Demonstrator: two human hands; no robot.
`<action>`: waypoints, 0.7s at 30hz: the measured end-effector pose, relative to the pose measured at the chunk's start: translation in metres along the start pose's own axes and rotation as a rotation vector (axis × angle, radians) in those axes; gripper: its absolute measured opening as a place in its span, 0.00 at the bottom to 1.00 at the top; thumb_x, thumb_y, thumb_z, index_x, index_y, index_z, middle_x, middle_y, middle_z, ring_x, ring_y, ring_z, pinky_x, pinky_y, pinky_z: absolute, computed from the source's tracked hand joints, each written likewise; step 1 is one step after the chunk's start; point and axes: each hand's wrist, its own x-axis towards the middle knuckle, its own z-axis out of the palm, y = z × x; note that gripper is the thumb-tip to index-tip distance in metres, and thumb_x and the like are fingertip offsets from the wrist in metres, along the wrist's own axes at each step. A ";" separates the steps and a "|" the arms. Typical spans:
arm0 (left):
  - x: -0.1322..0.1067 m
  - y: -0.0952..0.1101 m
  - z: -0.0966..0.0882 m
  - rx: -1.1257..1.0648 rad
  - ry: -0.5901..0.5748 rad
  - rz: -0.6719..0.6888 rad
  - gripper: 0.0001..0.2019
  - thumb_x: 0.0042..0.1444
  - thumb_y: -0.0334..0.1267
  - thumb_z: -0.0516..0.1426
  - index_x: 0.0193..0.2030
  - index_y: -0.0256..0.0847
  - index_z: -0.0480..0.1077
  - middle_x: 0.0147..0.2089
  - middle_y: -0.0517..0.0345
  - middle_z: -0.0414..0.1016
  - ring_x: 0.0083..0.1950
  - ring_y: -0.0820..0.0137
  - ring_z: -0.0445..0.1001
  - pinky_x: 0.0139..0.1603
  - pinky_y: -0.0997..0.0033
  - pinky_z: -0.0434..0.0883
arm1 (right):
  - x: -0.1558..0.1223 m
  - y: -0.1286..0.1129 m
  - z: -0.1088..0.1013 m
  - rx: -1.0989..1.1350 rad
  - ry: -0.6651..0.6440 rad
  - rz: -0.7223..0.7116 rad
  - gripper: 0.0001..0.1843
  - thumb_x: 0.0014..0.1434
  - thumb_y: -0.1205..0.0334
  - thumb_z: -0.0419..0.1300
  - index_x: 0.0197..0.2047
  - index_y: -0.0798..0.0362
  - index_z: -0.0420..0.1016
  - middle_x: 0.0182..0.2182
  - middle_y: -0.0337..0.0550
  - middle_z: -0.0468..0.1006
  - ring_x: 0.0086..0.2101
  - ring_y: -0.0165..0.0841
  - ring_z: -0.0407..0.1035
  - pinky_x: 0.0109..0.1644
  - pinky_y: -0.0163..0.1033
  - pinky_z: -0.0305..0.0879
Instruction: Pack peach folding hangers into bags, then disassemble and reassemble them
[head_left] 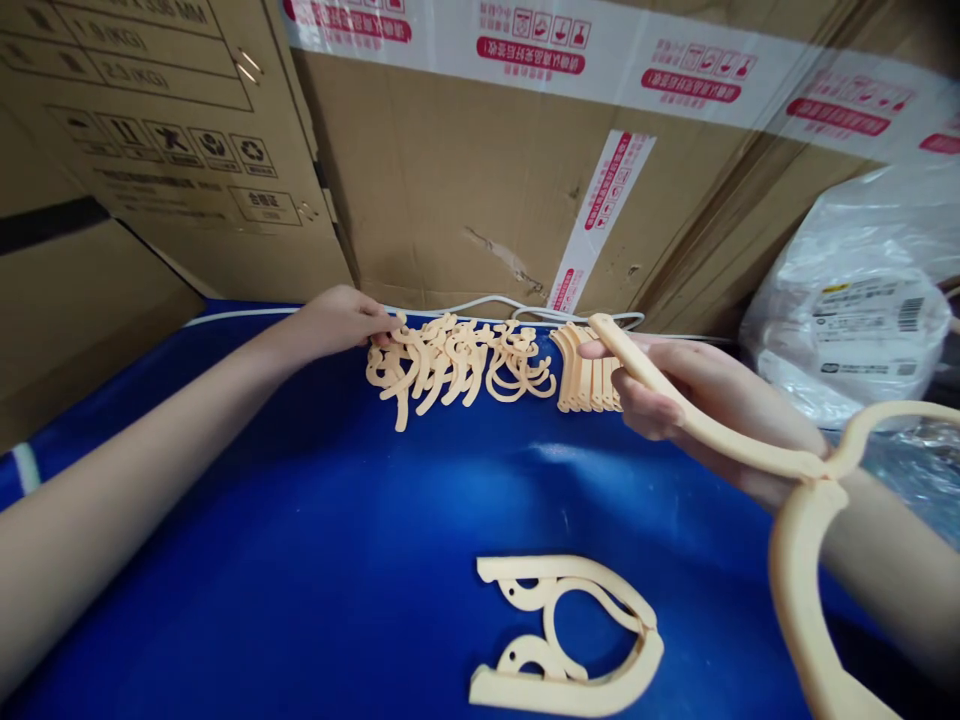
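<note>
My right hand (697,380) is closed around one arm of a cream plastic folding hanger (720,432). Its other arm hangs down at the right, and its curved hook runs past the picture's right edge. At the back of the blue surface, my left hand (341,322) pinches a curved cream hanger part (405,355) at the left end of a row of similar parts (465,360). Straighter arm pieces (585,380) stand in a neat row just beyond my right hand. Near the front lies a folded cream hanger (570,685).
Cardboard boxes (450,190) form a wall behind the blue surface (300,560). A white cable (480,302) runs along the back edge. At the right sits a plastic-wrapped roll (847,330) with a label, and clear film (915,480) lies below it.
</note>
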 end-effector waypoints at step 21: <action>-0.033 0.000 -0.009 0.102 -0.214 0.080 0.42 0.50 0.55 0.66 0.67 0.37 0.62 0.35 0.61 0.75 0.28 0.73 0.67 0.23 0.79 0.58 | 0.012 -0.004 -0.001 0.117 0.326 -0.080 0.16 0.63 0.69 0.43 0.35 0.53 0.72 0.16 0.33 0.65 0.13 0.24 0.55 0.14 0.26 0.55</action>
